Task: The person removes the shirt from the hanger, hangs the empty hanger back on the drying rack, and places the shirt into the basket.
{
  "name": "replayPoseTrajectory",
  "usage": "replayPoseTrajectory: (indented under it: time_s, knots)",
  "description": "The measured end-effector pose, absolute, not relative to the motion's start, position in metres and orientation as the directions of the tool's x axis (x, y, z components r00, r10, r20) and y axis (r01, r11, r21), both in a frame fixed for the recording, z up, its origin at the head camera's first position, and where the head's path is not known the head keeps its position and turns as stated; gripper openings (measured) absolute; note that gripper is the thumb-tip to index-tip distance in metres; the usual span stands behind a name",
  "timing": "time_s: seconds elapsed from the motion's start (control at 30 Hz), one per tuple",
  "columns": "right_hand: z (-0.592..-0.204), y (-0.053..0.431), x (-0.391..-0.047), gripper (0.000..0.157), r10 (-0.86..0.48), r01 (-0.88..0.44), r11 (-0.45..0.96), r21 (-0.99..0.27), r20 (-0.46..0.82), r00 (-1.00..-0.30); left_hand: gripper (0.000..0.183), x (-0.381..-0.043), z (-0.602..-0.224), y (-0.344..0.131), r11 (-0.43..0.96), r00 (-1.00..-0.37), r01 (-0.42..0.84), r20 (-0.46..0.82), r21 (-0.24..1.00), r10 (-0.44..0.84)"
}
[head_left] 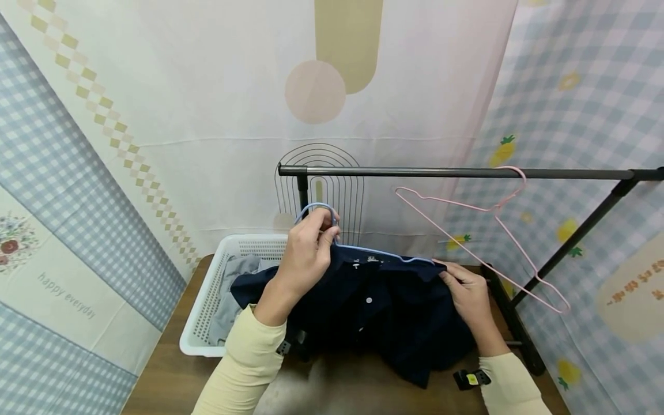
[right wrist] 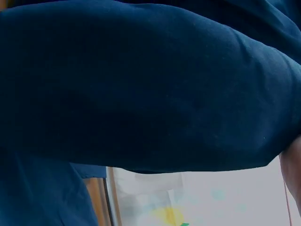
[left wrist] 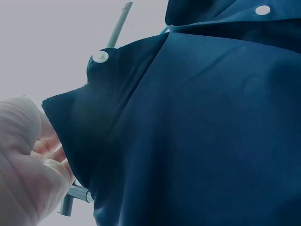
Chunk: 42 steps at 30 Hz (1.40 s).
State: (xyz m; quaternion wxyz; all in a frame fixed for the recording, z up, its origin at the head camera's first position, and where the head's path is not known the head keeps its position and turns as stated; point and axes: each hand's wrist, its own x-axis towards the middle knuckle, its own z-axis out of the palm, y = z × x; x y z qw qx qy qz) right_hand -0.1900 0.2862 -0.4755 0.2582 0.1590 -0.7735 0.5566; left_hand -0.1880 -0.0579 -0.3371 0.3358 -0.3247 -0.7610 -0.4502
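Note:
A dark navy shirt (head_left: 384,311) with white buttons hangs from a light blue hanger (head_left: 373,250) in front of the person. The left hand (head_left: 306,245) grips this hanger just below its hook, which curves up above the fingers. At the shirt's right shoulder the right hand (head_left: 467,288) pinches the cloth near the hanger's end. In the left wrist view the shirt (left wrist: 188,117) covers most of the picture, with the left hand (left wrist: 33,160) beside it. Cloth fills much of the right wrist view, and only an edge of the right hand (right wrist: 294,174) shows there.
A black clothes rail (head_left: 394,172) runs across behind the shirt. A pink hanger (head_left: 461,204) hangs on its right part. At the left, a white plastic basket (head_left: 194,328) holds grey garments (head_left: 230,300) on the wooden table (head_left: 166,369). Patterned cloths cover the walls.

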Motion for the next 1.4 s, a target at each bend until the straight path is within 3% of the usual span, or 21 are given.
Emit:
replayPoseTrajectory:
  time_s: [0.2,0.57,0.87,1.23,1.4]
  knots:
    - [-0.48,0.281,-0.183,0.016,0.128,-0.421,0.328,-0.846,0.481,-0.867,0.008,-0.19,-0.34,-0.056,0.382,-0.561,0.795,0.81,0.471,0.171]
    - [-0.495,0.268,-0.176,0.015,0.178,-0.434,0.259,-0.863,0.484,-0.856,0.006,-0.193,-0.346,-0.051,0.409,-0.539,0.791,0.835,0.456,0.109]
    - [-0.501,0.261,-0.169,0.01,0.219,-0.385,0.297,-0.874,0.454,-0.864,0.007,-0.193,-0.346,-0.048,0.427,-0.545,0.779,0.833,0.46,0.097]
    - [-0.523,0.254,-0.164,0.013,0.152,-0.369,0.315,-0.874,0.43,-0.89,0.006,-0.191,-0.342,-0.04,0.405,-0.541,0.788,0.835,0.464,0.095]
    - [-0.512,0.247,-0.158,0.013,0.113,-0.394,0.318,-0.862,0.447,-0.887,0.007,-0.192,-0.343,-0.04,0.384,-0.561,0.788,0.819,0.482,0.123]
